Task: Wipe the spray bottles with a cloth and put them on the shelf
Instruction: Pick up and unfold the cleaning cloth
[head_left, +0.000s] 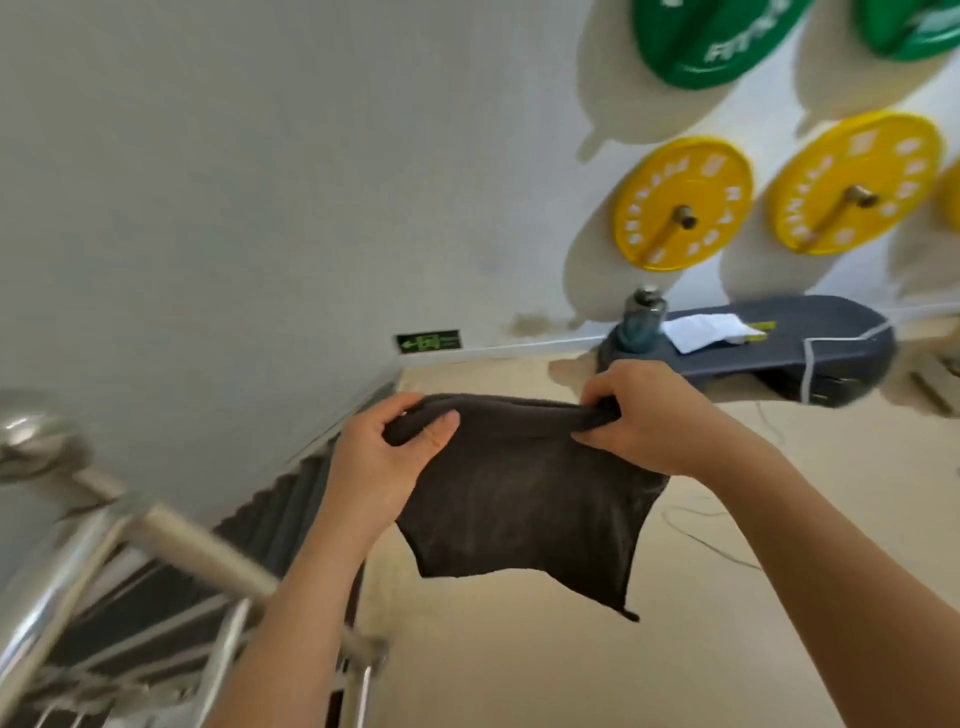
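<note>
forearms fill the lower edge and meet at a dark cloth, taken here as the landmark. left hand pinches the cloth's upper left corner between thumb and curled fingers. right hand has its fingers curled round the bunched upper right corner. the cloth hangs spread between them, its lower corners free. below and left of the cloth stands a blurred metal frame, possibly the shelf; this cannot be told. above and right of the cloth, well apart from it, a blurred bottle stands on a dark platform; whether it is a spray bottle cannot be told. no bottle lies near the cloth. judged step: readying the cloth, with wiping not yet begun. the next move calls for gathering the cloth into one hand, freeing the other to fetch a bottle, and turning the head to find one.
</note>
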